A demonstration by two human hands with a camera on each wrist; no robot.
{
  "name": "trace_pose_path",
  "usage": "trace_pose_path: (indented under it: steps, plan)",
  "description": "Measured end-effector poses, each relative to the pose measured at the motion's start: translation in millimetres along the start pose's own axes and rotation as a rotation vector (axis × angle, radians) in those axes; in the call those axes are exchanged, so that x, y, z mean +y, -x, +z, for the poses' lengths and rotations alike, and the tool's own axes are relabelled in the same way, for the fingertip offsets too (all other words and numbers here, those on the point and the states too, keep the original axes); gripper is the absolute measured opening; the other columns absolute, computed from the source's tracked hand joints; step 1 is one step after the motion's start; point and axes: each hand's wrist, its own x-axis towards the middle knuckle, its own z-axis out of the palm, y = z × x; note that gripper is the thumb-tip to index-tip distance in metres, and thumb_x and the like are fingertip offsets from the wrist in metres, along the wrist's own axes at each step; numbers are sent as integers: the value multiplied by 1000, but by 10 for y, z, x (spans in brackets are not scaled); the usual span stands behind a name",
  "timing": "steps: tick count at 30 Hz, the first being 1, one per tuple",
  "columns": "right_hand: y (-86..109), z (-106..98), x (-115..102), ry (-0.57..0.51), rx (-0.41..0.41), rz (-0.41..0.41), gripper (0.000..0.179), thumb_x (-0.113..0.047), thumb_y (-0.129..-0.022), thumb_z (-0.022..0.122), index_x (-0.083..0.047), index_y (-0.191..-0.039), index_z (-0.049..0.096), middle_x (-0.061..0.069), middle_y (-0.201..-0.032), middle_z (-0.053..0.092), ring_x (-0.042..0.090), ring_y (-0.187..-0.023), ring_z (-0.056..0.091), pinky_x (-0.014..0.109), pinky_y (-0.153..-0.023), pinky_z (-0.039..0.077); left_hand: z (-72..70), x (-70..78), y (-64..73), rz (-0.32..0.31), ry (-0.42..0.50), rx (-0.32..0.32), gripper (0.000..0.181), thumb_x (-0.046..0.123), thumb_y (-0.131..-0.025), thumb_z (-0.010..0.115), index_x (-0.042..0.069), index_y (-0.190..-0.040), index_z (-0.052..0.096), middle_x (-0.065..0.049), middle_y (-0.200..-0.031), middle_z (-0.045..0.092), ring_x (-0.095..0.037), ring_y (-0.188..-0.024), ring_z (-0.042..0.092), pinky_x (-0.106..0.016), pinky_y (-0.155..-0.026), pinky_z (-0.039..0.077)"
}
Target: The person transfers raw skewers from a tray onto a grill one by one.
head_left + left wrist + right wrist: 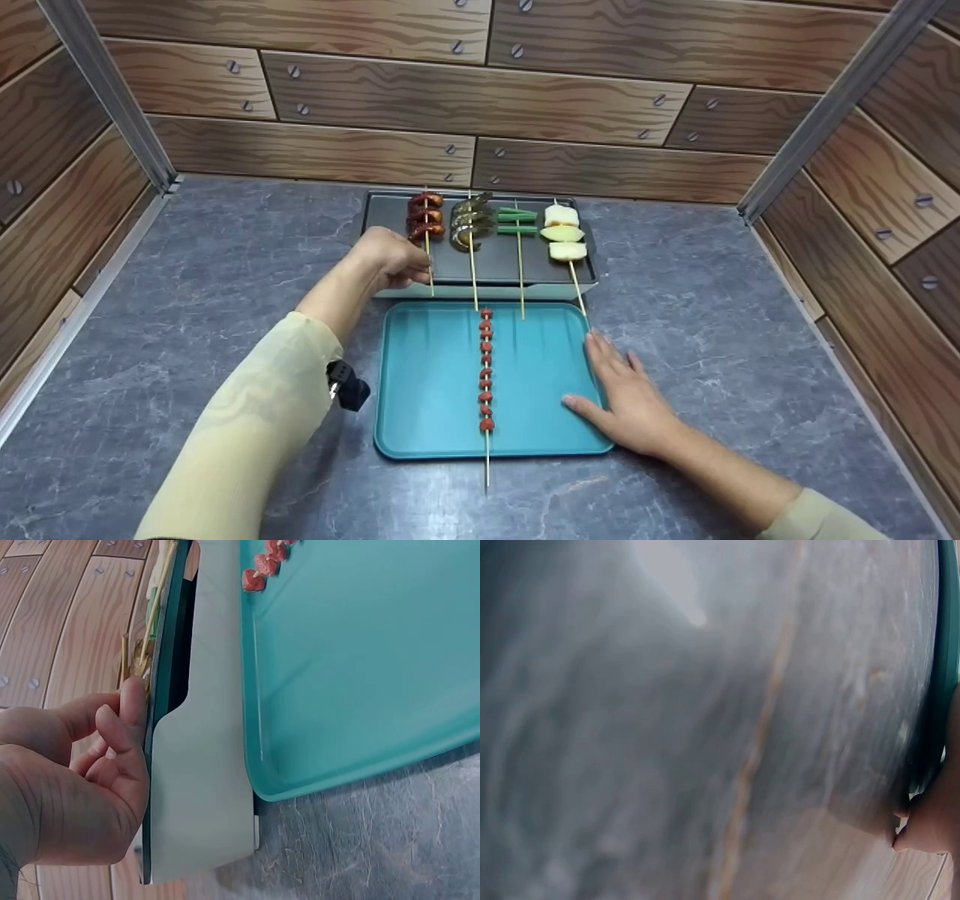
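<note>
My left hand (394, 257) pinches the stick of the leftmost skewer (426, 217), strung with glossy dark-red and orange pieces, on the dark grill plate (495, 266). In the left wrist view, thumb and fingertips of the left hand (97, 772) meet at a stick by the plate's edge. My right hand (630, 405) lies with fingers straight over the right rim of a teal tray (431, 375), thumb inside it. A skewer of small red pieces (486, 373) lies lengthwise on that tray, its bare stick extending past the front rim. The right wrist view catches only part of the right hand (934, 817).
Also on the grill plate are a shrimp skewer (471, 221), a green-stalk skewer (517, 223) and one with pale chunks (564, 234). Their sticks jut over its front edge toward the tray. Wood-patterned walls (480, 90) enclose the grey marbled table (225, 262).
</note>
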Motion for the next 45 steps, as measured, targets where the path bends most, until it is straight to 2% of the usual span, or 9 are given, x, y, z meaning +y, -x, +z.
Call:
trace_pose_path:
  steps: [7, 11, 15, 20, 30, 35, 40, 45]
  plan:
    - [-1, -6, -9, 2, -1, -3, 99, -63, -104, 57, 1, -168, 17, 20, -175, 15, 38, -160, 18, 67, -128, 8, -10, 1, 28, -16, 51, -1, 6, 3, -98, 69, -3, -100, 67, -7, -70, 74, -11, -56, 69, -18, -46, 50]
    - [1, -15, -13, 2, 0, -2, 99, -63, -104, 57, 2, -168, 18, 20, -175, 15, 39, -160, 18, 67, -127, 8, -29, -9, 43, -31, 78, -10, 18, 9, -100, 70, -5, -112, 70, -9, -81, 76, -12, -60, 72, -18, -49, 52]
    - [-3, -8, -10, 3, 3, -7, 99, -63, -104, 58, 2, -167, 18, 21, -175, 15, 38, -160, 18, 68, -127, 8, -54, -24, 73, -39, 86, -23, 32, 15, -102, 69, -6, -126, 69, -15, -99, 78, -13, -65, 75, -18, -52, 55]
    - [-7, 4, -4, -2, 4, -10, 99, -61, -103, 60, 3, -167, 18, 21, -175, 15, 38, -161, 18, 68, -127, 10, -75, -33, 120, -43, 80, -31, 37, 18, -104, 68, -4, -133, 66, -20, -121, 75, -15, -71, 77, -19, -55, 59]
    - [-1, -6, -14, 4, 3, -5, 99, -63, -103, 58, 3, -167, 19, 21, -174, 15, 38, -160, 18, 69, -127, 10, -128, -54, 273, -2, 78, -74, 50, 20, -106, 67, -4, -148, 52, -20, -137, 68, -20, -83, 79, -22, -63, 62]
    - [-8, -8, -12, 9, 3, -3, 99, -63, -103, 58, 3, -167, 19, 21, -175, 15, 39, -160, 18, 68, -127, 10, -140, -82, 437, 55, 81, -46, 51, 20, -106, 69, -5, -147, 54, -23, -136, 68, -24, -88, 79, -24, -66, 64]
    - [-5, -15, -17, 7, 3, -2, 99, -63, -103, 58, 2, -167, 19, 20, -174, 15, 39, -160, 18, 68, -127, 9, -113, -150, 706, 124, 73, 17, 44, 24, -105, 70, -2, -141, 60, -22, -133, 70, -31, -103, 77, -28, -74, 65]
    - [-1, -12, -16, 9, 2, -2, 99, -63, -103, 58, 2, -167, 19, 21, -174, 15, 39, -160, 18, 67, -127, 8, -14, -283, 982, 174, 93, 22, 46, 28, -103, 74, -1, -137, 63, -20, -131, 70, -30, -109, 75, -35, -86, 64]
